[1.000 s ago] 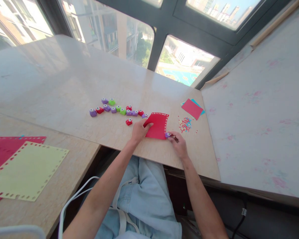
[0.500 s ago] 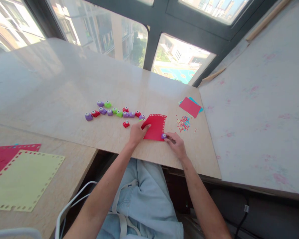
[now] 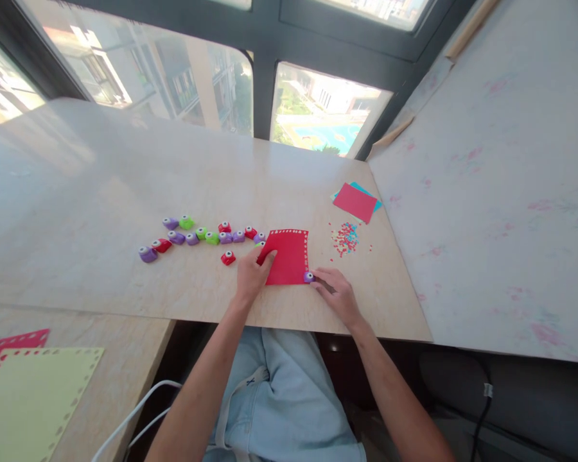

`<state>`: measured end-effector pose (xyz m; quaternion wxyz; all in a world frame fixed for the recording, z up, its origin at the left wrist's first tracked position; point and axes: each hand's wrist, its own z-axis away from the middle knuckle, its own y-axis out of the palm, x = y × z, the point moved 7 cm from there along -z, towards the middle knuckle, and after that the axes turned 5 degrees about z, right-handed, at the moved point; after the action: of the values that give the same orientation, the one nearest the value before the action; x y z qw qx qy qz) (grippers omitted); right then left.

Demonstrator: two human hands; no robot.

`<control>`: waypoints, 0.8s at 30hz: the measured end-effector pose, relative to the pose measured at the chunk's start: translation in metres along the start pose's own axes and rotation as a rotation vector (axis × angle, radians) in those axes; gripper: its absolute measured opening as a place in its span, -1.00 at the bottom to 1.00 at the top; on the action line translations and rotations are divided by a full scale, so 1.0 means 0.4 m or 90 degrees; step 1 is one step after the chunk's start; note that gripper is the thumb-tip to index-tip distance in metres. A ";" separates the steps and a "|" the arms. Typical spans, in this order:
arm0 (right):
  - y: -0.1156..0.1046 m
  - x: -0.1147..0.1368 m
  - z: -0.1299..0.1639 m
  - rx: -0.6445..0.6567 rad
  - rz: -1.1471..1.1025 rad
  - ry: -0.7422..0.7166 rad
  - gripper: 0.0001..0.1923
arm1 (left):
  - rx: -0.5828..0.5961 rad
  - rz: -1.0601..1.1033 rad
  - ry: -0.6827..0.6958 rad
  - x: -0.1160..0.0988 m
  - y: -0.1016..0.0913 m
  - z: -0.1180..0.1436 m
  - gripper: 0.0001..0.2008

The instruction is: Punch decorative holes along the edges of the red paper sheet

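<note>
A sheet of red paper, with small punched holes along its top and right edges, is gripped at its left side by my left hand. My right hand holds a small purple craft punch between thumb and fingers, at the paper's lower right corner. Left of the paper lies a row of purple, red and green craft punches. One red punch sits apart, close to my left hand, which partly hides a green one at the paper's edge.
Small punched-out bits form a colourful pile to the right. Behind it lies a stack of red and blue paper. Yellow paper with punched edges rests over red paper at lower left. White cables hang by the table edge.
The view has shifted, so the table items appear further left and the lower ones lower. The purple punch has stayed at the paper's lower right corner, and both hands keep their hold.
</note>
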<state>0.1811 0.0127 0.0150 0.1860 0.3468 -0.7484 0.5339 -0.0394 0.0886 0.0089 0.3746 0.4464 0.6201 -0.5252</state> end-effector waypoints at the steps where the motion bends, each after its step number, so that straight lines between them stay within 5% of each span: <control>1: -0.001 0.001 0.000 -0.003 0.003 0.004 -0.75 | -0.001 -0.003 -0.007 0.000 0.000 0.000 -0.71; 24: 0.003 -0.004 -0.020 0.008 0.037 0.065 -0.71 | 0.014 -0.031 -0.073 0.014 0.001 0.000 -0.74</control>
<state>0.1805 0.0209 0.0160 0.2062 0.2983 -0.7442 0.5610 -0.0408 0.0892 0.0036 0.3915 0.4045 0.6027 -0.5656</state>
